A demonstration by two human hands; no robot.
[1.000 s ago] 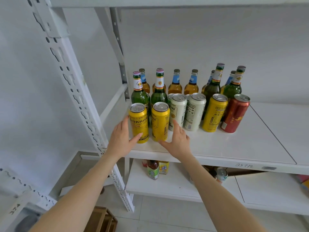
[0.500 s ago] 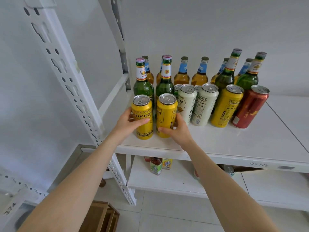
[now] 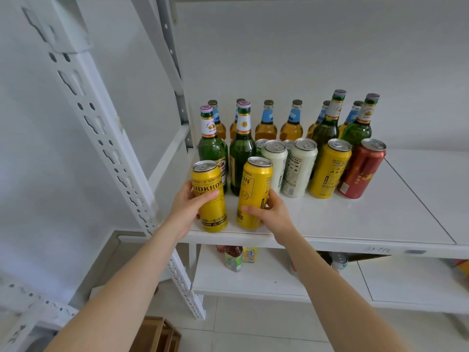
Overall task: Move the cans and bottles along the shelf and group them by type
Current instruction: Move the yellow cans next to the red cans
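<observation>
Left hand [image 3: 189,207] wraps left yellow can [image 3: 210,199], right hand [image 3: 269,212] wraps right yellow can [image 3: 253,191], both upright at shelf's [image 3: 355,224] 8 o'clock edge; probably full, heavy, slick rigid metal, so grip mid-body, with fragile bottles [image 3: 242,153] crowding 12 o'clock.

Upright cans [image 3: 302,168] before upright bottles [image 3: 266,128]

Left yellow can [image 3: 213,214] says "IDKRON", second yellow can [image 3: 253,189] only shows "ON". Shelf edge [image 3: 376,249] has a handwritten scribble, something like "B5 7/2".
</observation>
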